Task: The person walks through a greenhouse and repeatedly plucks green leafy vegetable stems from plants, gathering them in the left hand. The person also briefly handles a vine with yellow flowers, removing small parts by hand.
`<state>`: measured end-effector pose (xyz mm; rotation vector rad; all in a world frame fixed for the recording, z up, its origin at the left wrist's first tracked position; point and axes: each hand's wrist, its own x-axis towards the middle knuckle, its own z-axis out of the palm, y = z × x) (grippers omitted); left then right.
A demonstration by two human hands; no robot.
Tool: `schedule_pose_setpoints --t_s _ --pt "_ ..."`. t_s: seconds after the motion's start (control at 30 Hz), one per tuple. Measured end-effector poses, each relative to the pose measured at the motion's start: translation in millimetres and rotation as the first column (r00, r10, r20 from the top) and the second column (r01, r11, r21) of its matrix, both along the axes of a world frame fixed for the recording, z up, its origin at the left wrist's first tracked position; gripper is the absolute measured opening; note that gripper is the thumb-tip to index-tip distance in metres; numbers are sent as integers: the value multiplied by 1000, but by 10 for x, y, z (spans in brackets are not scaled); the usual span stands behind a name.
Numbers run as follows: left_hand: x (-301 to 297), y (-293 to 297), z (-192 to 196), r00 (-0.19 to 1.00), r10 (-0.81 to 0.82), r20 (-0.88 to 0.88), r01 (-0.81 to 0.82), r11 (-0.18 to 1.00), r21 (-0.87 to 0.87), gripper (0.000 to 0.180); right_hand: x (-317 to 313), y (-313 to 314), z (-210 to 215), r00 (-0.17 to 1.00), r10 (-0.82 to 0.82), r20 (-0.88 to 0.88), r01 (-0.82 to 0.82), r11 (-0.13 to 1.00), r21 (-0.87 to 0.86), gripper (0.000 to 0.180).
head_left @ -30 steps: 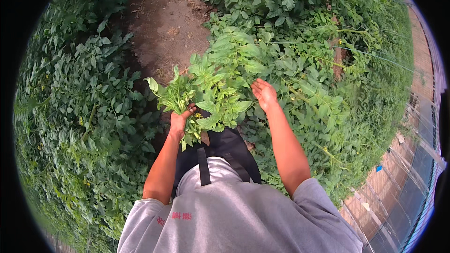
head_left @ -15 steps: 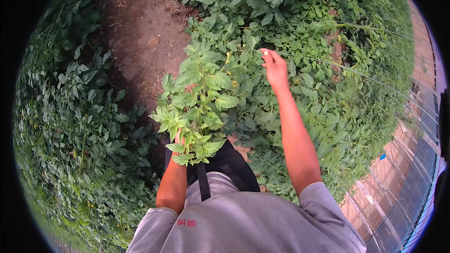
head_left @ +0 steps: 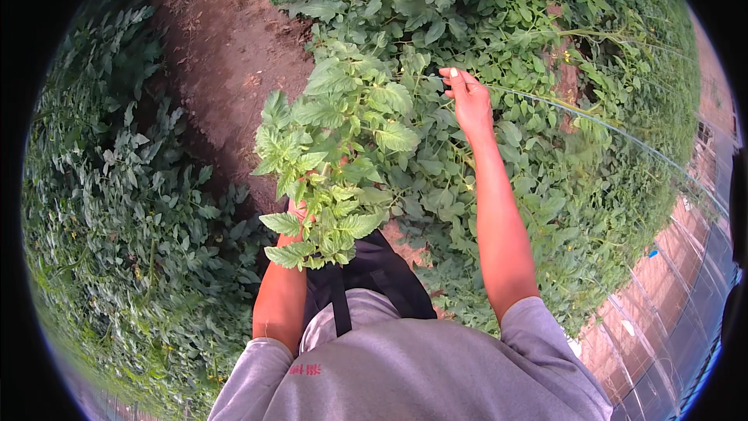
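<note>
Right hand [head_left: 470, 101], fingers loosely open and empty, reaches the plant row [head_left: 483, 23] ahead; left hand [head_left: 298, 209], mostly hidden, clasps the upright leafy bunch [head_left: 335, 148].

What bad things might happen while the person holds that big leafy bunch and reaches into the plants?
The bunch of leafy green shoots nearly hides the left hand that grips it, so a few stems might slip out unnoticed onto the dirt path. The right hand reaches among dense plants beside a thin support line, which it might snag. The bunch also blocks part of the view, so a healthy stem could get broken.
</note>
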<state>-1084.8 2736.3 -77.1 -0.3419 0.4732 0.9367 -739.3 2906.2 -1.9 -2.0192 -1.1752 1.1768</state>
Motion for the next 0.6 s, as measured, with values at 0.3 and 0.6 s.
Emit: schedule_pose_setpoints --t_s 0.3,0.6 --pt "160 908 -42 996 -87 -20 89 985 147 62 14 -180 -123 996 -88 -7 88 996 -12 36" --pt "480 1872 -265 978 -198 -70 210 916 341 68 -16 -401 -49 975 200 97 -204 979 26 31"
